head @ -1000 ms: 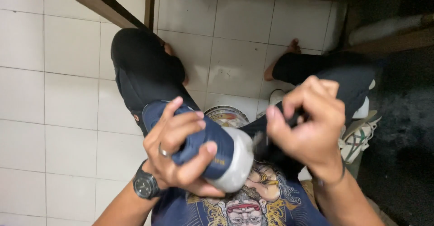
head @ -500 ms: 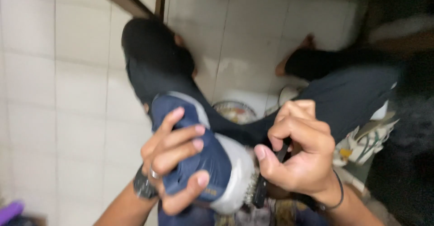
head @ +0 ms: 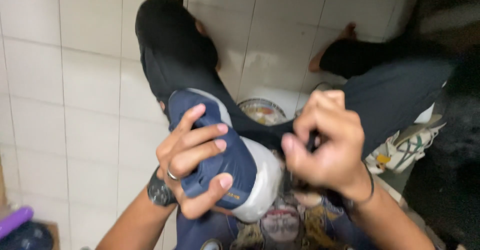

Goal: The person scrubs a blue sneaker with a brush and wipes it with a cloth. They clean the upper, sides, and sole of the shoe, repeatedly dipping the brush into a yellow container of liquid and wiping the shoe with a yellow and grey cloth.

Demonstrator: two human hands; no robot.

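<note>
Shoe: a navy sneaker with a pale grey-white toe and sole, held up over my lap, toe end pointing toward my other hand.
Left hand: my left hand wraps the shoe's upper, fingers curled over the top and thumb tucked under near the sole edge (a ring on one finger, a dark wristwatch just below).
Right hand: my right hand is bunched tight, fingers pressed together around something small and dark at the shoe's toe end; I cannot tell whether it is a brush, a cloth or a tool, since my knuckles hide it.
Progress: judging by the grip, I am working at the toe; the toe cap looks fairly pale, but blur keeps me from saying how much of it is dealt with, and the rest of the upper sits under my fingers.
Around: my dark trouser legs are crossed on a white tiled floor, a second, light-coloured sneaker lies by my right knee, and a round patterned dish sits on the tiles beyond the shoe.
</note>
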